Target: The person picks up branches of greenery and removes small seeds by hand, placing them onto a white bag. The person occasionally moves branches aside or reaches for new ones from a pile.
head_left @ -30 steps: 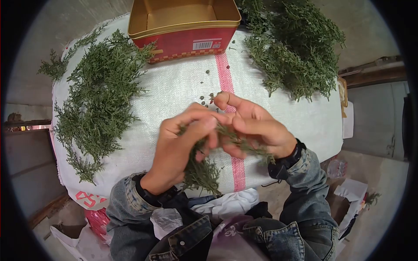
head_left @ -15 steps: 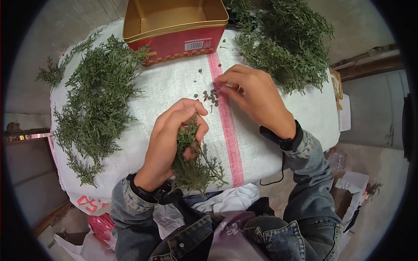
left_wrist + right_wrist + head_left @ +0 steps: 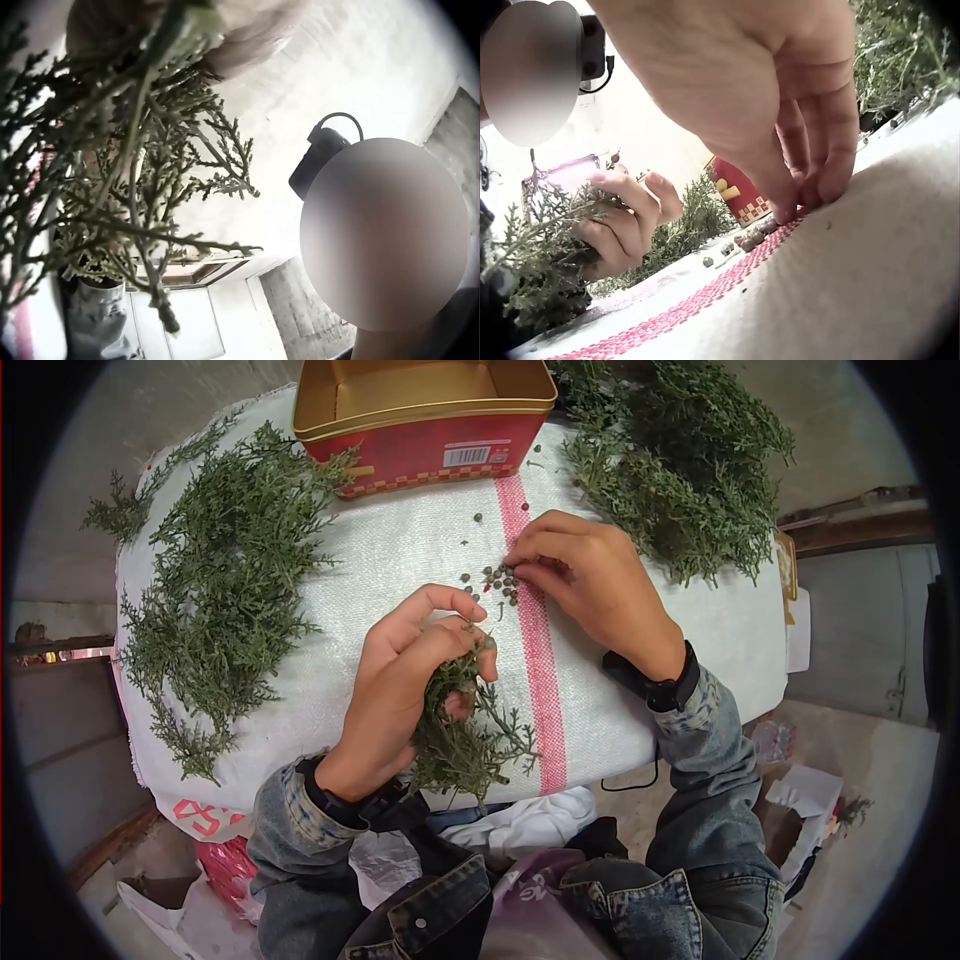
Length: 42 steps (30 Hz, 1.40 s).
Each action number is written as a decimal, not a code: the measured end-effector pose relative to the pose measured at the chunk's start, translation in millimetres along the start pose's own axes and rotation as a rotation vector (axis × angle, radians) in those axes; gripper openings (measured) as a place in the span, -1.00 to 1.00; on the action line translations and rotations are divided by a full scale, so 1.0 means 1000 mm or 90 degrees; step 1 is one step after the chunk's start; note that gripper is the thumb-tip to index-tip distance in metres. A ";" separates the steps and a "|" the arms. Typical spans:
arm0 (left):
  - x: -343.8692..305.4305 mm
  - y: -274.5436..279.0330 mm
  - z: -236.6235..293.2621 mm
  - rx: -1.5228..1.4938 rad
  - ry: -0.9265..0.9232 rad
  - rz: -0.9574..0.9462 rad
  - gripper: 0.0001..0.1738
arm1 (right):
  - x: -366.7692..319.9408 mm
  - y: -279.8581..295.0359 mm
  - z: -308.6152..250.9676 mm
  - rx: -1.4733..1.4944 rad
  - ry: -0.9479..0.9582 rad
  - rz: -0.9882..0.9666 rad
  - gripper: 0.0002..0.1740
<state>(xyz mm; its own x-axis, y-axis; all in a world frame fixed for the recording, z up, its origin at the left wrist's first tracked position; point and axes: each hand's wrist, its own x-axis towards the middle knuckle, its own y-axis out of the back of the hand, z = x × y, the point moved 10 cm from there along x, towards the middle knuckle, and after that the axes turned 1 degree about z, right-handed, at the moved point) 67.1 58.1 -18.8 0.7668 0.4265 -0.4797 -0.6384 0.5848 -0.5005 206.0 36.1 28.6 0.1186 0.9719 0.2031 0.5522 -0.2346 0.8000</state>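
Note:
The left hand [image 3: 388, 690] grips a bunch of green sprigs [image 3: 462, 748], which hangs below its curled fingers; these sprigs [image 3: 135, 142] fill the left side of the left wrist view. Small round dark berries [image 3: 498, 582] lie in a loose pile by the red stripe on the white woven sack [image 3: 400, 550]. At the pile's right edge is the right hand [image 3: 605, 590], palm down, its thumb and fingertips close together. In the right wrist view its fingertips touch the sack beside the berries [image 3: 754, 237]; whether a berry is between them is hidden.
An uncovered red tin with a gold inside [image 3: 425, 450] stands at the back. Leafy green branches lie at the left [image 3: 225, 580] and back right [image 3: 690, 470]. White cloth [image 3: 530, 825] lies at the near edge.
The right hand has left the sprigs by the left hand and moved forward to the berry pile, where more berries lie now. The left hand still grips its sprigs.

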 end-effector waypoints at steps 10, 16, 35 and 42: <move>0.001 -0.006 -0.003 0.039 -0.022 -0.012 -0.86 | -0.006 0.004 0.015 0.082 -0.081 -0.005 -0.83; 0.003 -0.003 -0.002 0.045 -0.064 -0.002 -0.91 | -0.023 -0.005 -0.002 0.512 -0.200 -0.048 -0.84; 0.002 0.010 -0.001 0.048 -0.140 0.051 -0.90 | -0.033 -0.033 -0.012 0.773 -0.229 0.000 -0.80; 0.000 0.013 0.004 0.054 -0.183 0.062 -0.91 | -0.032 -0.026 -0.014 0.708 -0.192 0.025 -0.82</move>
<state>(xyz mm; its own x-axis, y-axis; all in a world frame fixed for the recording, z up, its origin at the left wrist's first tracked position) 59.7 68.5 -22.4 0.6972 0.6540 -0.2936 -0.7116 0.5817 -0.3940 176.1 10.8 9.0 0.2622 0.9639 -0.0465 0.9480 -0.2663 -0.1743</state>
